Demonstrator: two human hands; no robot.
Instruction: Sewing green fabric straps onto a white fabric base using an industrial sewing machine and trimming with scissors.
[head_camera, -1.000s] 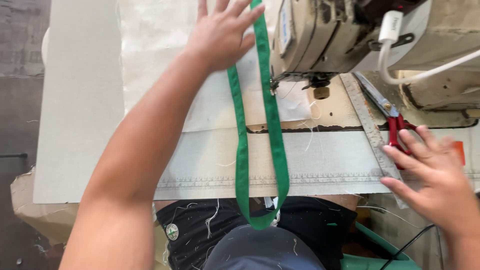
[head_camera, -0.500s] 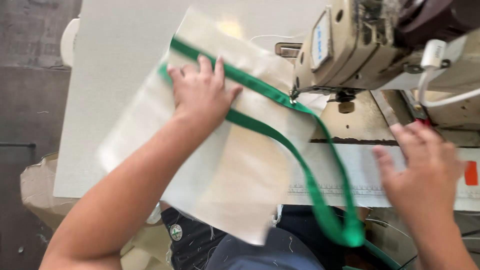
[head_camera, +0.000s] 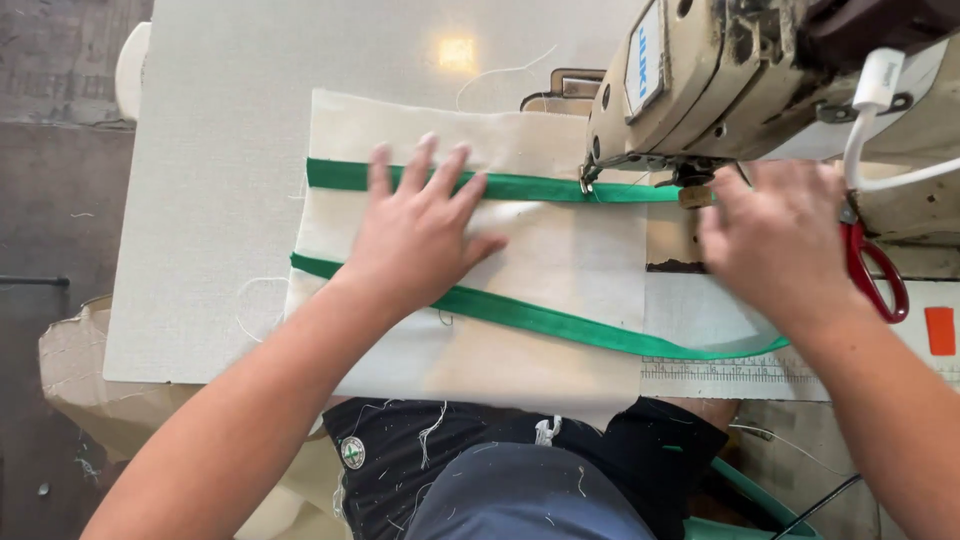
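A cream fabric panel (head_camera: 560, 270) lies flat on the sewing table (head_camera: 220, 200). A green strap (head_camera: 540, 187) runs across it in two lines, the upper one leading under the sewing machine's (head_camera: 720, 90) presser foot. My left hand (head_camera: 425, 225) presses flat on the fabric, fingers spread over the upper strap line. My right hand (head_camera: 775, 245) rests palm down on the fabric just below the needle area, fingers toward the presser foot. The lower strap line (head_camera: 560, 322) slants to the right and passes under my right wrist.
Red-handled scissors (head_camera: 875, 270) lie on the table right of my right hand. A ruler strip (head_camera: 730, 372) is fixed along the table's front edge. Loose threads lie on my dark trousers (head_camera: 520, 480). A pale cloth heap (head_camera: 70, 370) hangs at the left.
The fabric panel has been turned and laid flat, with the strap now running to the presser foot. My left hand slid right onto it; my right hand moved up to the needle area.
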